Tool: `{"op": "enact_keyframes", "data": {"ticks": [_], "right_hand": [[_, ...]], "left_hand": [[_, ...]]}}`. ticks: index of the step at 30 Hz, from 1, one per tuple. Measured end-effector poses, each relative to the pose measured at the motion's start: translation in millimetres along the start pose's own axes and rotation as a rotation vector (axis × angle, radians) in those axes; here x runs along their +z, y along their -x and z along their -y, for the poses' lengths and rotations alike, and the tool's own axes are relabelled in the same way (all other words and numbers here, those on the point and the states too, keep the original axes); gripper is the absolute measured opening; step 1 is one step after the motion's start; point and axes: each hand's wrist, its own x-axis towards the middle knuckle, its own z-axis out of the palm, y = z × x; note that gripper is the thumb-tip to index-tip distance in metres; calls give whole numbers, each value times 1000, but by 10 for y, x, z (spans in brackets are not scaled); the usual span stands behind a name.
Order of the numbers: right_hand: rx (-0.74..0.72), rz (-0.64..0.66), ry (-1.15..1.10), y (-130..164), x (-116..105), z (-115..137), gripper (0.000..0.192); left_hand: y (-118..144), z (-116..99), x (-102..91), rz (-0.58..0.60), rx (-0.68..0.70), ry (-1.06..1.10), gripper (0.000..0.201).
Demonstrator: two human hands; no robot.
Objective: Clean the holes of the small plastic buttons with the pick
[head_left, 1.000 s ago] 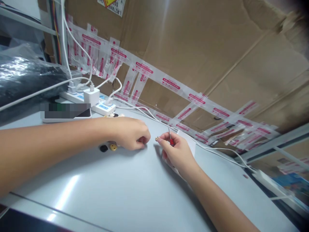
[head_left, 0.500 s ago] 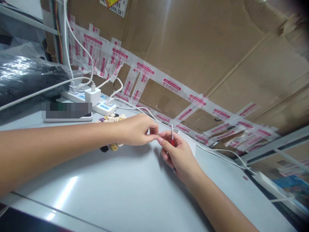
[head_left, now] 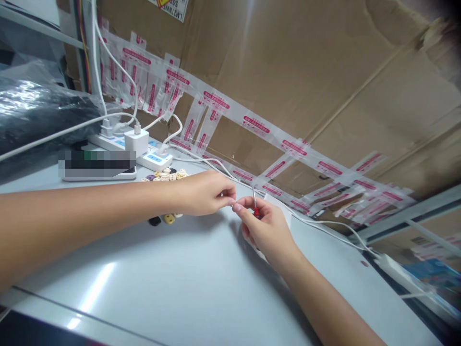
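Note:
Above the table, the fingertips of my two hands meet. My left hand is closed in a pinch, with thumb and forefinger on something too small to make out. My right hand also pinches at that spot with thumb and forefinger. Held in the same right hand is a small screwdriver with a red handle, its metal shaft pointing up. Behind and below my left wrist lie several small cream, yellow, purple and black pieces, partly covered by the forearm.
A white power strip with a plugged-in charger stands at the back left. In front of it lies a blurred-out device. White cables run along a taped cardboard sheet. Black plastic-wrapped goods are at far left.
My fingertips have shifted slightly left and the screwdriver's shaft has tilted a little. The tiny gold-coloured bit seen between the fingertips earlier is now mostly hidden. The whole view has moved slightly.

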Motion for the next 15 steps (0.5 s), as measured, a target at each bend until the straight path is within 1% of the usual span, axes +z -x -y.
{"op": "enact_keyframes", "data": {"ticks": [6, 10, 15], "right_hand": [[-18, -6, -96, 20, 17, 23, 40], [-24, 3, -94, 46, 14, 58, 41], [-6, -3, -131, 55, 2, 60, 41]], "left_hand": [[0, -60, -16, 17, -116, 170, 21], [13, -72, -3, 22, -139, 217, 18], [28, -106, 0, 39, -201, 256, 21]]}}
